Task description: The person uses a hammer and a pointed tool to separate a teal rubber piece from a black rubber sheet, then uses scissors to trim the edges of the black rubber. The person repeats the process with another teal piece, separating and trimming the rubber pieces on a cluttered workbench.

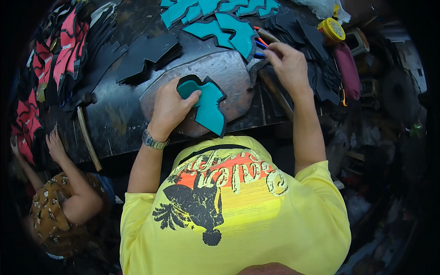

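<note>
My left hand [170,106] presses a teal cut piece with a black edge [208,107] flat on a grey oval stone slab [229,75]. A metal watch sits on that wrist. My right hand [288,64] reaches to the slab's right rim, fingers closed around the end of a dark-handled tool [275,94], among some red and blue pens [260,43]. More teal cut pieces [224,27] lie in a row beyond the slab.
Stacks of black cut pieces [146,55] lie left of the slab and at right [316,50]. Red pieces [64,50] pile at far left. A yellow-lidded jar [332,30] stands at back right. A hammer handle [88,137] rests on the dark bench. Another person's hand [54,144] touches the bench edge at left.
</note>
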Demonstrator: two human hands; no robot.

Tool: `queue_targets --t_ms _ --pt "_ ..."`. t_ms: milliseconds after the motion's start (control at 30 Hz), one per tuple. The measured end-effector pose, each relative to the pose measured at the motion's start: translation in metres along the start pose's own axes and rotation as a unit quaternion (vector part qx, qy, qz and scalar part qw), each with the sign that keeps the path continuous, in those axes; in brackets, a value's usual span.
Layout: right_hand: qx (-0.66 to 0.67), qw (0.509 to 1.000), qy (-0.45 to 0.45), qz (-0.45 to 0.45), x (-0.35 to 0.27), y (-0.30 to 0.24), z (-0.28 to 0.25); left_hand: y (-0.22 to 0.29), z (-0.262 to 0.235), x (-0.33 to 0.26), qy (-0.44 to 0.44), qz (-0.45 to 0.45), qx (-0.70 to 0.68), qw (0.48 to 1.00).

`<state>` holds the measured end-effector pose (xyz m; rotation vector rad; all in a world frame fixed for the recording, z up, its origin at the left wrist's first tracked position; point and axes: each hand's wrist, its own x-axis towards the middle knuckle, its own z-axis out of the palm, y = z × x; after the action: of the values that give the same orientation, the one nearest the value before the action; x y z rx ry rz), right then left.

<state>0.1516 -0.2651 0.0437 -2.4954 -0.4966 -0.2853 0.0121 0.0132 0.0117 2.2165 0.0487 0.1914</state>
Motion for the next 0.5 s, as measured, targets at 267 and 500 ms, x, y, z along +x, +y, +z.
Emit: queue_targets --t_ms 267,500 --pt "-0.243 0.969 -0.046 -0.022 0.050 0.041 0.026 -0.005 0.000 -0.005 -0.008 -0.009 0.011 1.000" --pt "-0.246 0.968 -0.050 -0.001 0.047 0.043 0.031 -0.008 0.007 -0.007 -0.003 -0.015 0.046 0.999"
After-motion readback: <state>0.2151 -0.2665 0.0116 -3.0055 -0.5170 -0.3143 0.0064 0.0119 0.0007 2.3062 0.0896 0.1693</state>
